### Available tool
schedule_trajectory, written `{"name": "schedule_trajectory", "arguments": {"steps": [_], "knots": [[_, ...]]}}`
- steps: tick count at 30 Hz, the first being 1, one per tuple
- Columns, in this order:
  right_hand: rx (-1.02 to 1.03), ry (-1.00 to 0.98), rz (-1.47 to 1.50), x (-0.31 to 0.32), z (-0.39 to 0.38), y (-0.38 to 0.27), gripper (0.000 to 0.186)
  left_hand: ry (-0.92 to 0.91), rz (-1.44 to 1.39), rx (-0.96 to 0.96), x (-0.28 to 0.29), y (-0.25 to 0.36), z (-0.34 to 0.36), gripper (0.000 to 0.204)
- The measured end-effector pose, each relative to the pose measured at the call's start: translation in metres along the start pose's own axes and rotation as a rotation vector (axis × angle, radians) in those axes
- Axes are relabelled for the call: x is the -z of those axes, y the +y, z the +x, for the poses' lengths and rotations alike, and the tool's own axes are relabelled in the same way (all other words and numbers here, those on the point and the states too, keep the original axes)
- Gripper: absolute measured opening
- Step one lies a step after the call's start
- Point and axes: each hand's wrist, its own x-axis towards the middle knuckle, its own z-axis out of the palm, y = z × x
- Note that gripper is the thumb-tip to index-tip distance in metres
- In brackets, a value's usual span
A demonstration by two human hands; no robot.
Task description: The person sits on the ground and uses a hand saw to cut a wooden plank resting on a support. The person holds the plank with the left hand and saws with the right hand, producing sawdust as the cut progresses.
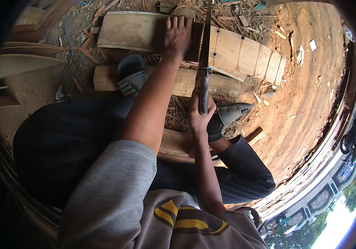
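Plank [244, 52]: pale tan wood, darker lines across it marking panel-like sections, small dark dots near one edge. Log [223, 85] beneath it: light beige, rough brownish bark patches. Saw [205, 45]: dull grey blade, dark blackish-brown handle with a thin blue band near the top. Sandals [131, 74]: black-grey, ribbed stripe pattern across the toe area; second one [232, 112] same grey ribbing. Trousers [61, 141]: plain dark navy-black. Shirt [111, 199]: heather grey with a yellow curved-stripe graphic on a dark patch. Ground [306, 95]: reddish-brown dirt, littered with tan wood chips, a few white scraps, one teal bit.
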Motion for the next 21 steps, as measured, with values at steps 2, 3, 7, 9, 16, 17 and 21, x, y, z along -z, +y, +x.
{"name": "schedule_trajectory", "arguments": {"steps": [2, 3, 7, 9, 16, 17, 21], "knots": [[-0.052, -0.022, 0.042, -0.004, 0.006, 0.001, 0.015, -0.016, 0.037, -0.018, -0.004, -0.003, -0.002, 0.039], [-0.059, -0.033, 0.059, -0.003, -0.001, 0.003, 0.015, -0.008, 0.025, -0.018, -0.005, -0.003, -0.005, 0.038], [0.104, -0.025, -0.038, 0.019, -0.053, 0.019, 0.015, 0.008, -0.111, 0.004, 0.024, 0.007, -0.003, 0.032], [0.067, -0.025, 0.0, 0.021, -0.053, 0.031, 0.016, 0.034, -0.146, 0.019, 0.027, 0.006, -0.004, 0.031], [-0.034, -0.052, 0.046, 0.012, -0.004, 0.002, 0.017, 0.083, -0.082, 0.01, 0.008, 0.003, -0.003, 0.031], [0.046, -0.035, -0.003, 0.019, -0.025, 0.014, 0.017, 0.09, -0.09, 0.017, 0.012, 0.004, -0.003, 0.031], [0.108, -0.032, -0.032, 0.023, -0.04, 0.03, 0.016, -0.031, -0.102, 0.023, 0.02, 0.006, -0.002, 0.04]]}}
